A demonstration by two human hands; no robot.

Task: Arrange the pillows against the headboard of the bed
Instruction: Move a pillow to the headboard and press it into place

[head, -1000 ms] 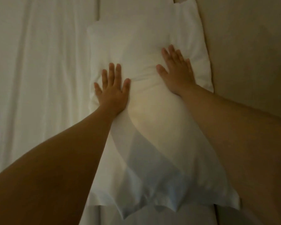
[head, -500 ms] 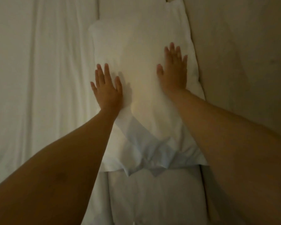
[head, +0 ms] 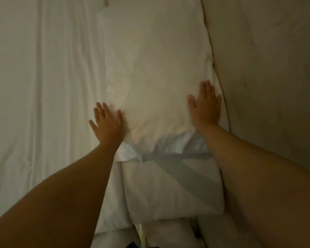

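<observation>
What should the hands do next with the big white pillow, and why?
Probably smooth the pillow's near end flat, then lift away. Both the left hand and the right hand lie open on it, and its long side already sits along the headboard. The case looks crumpled and folded just below the hands, over a second pillow.

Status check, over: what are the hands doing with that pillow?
Left hand and right hand both flat on pillow, fingers straight. Pillow lies along headboard. Second pillow nearer. Nothing in the way.
</observation>
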